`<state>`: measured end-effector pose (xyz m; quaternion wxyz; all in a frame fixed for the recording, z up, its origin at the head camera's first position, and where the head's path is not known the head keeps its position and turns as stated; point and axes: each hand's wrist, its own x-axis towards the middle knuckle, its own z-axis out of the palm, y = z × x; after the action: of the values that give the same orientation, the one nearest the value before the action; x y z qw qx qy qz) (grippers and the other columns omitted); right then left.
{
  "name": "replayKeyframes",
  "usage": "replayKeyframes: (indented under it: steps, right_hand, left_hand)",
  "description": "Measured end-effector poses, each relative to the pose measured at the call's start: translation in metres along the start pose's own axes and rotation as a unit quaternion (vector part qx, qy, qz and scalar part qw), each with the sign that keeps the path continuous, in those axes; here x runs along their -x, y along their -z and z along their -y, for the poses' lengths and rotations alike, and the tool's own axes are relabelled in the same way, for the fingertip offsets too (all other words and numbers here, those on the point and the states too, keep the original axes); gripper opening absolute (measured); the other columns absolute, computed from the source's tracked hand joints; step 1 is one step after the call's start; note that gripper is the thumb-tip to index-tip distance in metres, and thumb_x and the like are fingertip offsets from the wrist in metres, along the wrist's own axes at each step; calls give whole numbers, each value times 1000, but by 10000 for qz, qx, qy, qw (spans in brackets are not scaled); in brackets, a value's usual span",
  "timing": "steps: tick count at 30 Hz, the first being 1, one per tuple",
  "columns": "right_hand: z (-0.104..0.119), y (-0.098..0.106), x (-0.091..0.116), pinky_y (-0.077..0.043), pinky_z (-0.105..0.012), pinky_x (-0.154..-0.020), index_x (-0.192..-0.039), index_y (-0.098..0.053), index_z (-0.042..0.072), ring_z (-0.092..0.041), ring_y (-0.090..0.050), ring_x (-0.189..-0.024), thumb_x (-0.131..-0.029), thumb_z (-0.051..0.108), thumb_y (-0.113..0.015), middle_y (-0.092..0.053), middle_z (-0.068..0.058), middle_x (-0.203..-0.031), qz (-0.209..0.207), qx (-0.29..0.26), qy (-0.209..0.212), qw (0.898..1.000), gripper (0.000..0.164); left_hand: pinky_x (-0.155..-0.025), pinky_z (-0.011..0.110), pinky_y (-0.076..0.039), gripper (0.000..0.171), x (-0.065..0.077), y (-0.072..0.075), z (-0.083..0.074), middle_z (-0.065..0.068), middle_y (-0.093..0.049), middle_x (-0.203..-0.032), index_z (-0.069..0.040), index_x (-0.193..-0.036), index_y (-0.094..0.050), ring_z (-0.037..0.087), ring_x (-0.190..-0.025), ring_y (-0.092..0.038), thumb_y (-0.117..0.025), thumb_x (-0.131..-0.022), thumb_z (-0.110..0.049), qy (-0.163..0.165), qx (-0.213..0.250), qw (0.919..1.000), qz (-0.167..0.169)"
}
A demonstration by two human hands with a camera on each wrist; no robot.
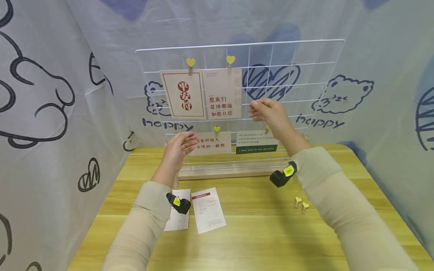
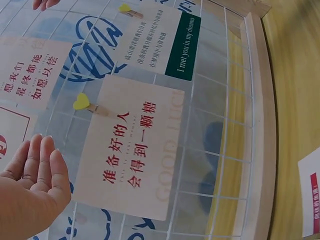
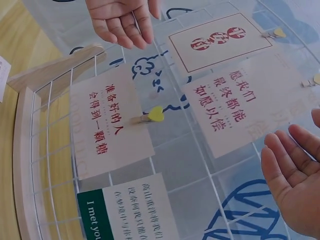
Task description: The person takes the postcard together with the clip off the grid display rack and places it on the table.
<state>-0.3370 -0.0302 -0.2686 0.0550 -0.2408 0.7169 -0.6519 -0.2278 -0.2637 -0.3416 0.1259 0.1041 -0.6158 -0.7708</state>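
A white wire grid panel point(image 1: 283, 86) carries several cards held by small clips with yellow hearts. The red-lettered card in a thin frame point(image 1: 176, 109) hangs top left, beside a pale card point(image 1: 222, 84). Below are a "good luck" card point(image 2: 135, 185) and a white-and-green card point(image 1: 255, 149). My left hand point(image 1: 178, 148) is before the grid, by the left edge of the "good luck" card, its fingers loosely bent and holding nothing. To the right of the pale card, my right hand point(image 1: 271, 114) is raised, fingers relaxed with nothing between them. Its forearm partly hides the white-and-green card.
The grid stands in a wooden base point(image 1: 234, 172) on a wood-grain table point(image 1: 251, 233). Two cards lie at the front left, one a text card point(image 1: 208, 210), the other point(image 1: 178, 222) partly under my left wrist's view. Two loose heart clips point(image 1: 305, 206) lie at right. Printed cloth surrounds the table.
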Motion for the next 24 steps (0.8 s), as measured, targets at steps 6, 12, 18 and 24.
replayKeyframes:
  steps: [6, 12, 18, 24]
  right_hand:
    - [16, -5, -7, -48, -28, -72, -95, -54, -5, -19, -56, -78, -88, 20, -50, -58, -12, -87, -91, -94, 171, 9998, 26]
    - [29, -8, -16, -47, -28, -74, -95, -54, -5, -17, -56, -78, -86, 20, -52, -58, -7, -84, -252, -42, 291, 9992, 27]
    - [28, -2, -36, -48, -26, -70, -94, -58, 0, -17, -57, -80, -82, 24, -58, -59, -8, -89, -231, -477, 432, 9977, 27]
    - [57, -11, -34, -46, -27, -75, -98, -56, -3, -16, -55, -82, -84, 19, -55, -58, -9, -91, -611, -594, 416, 9955, 26]
  left_hand:
    - [-93, 39, -34, 39, -8, -7, -10, 23, -43, -120, 6, -118, -40, 34, -110, -41, -41, -91, -23, -235, -182, 9994, 155]
    - [-94, 39, -33, 39, -15, -13, -20, 20, -45, -119, 6, -119, -42, 31, -110, -42, -40, -91, -22, -449, -455, 9975, 314]
    - [-94, 38, -33, 37, -20, -17, -27, 19, -45, -119, 6, -118, -41, 30, -110, -43, -38, -92, -20, -613, -541, 9960, 355]
    - [-93, 37, -33, 35, -24, -22, -30, 17, -47, -117, 5, -117, -42, 28, -108, -44, -39, -92, -19, -554, -463, 9971, 228]
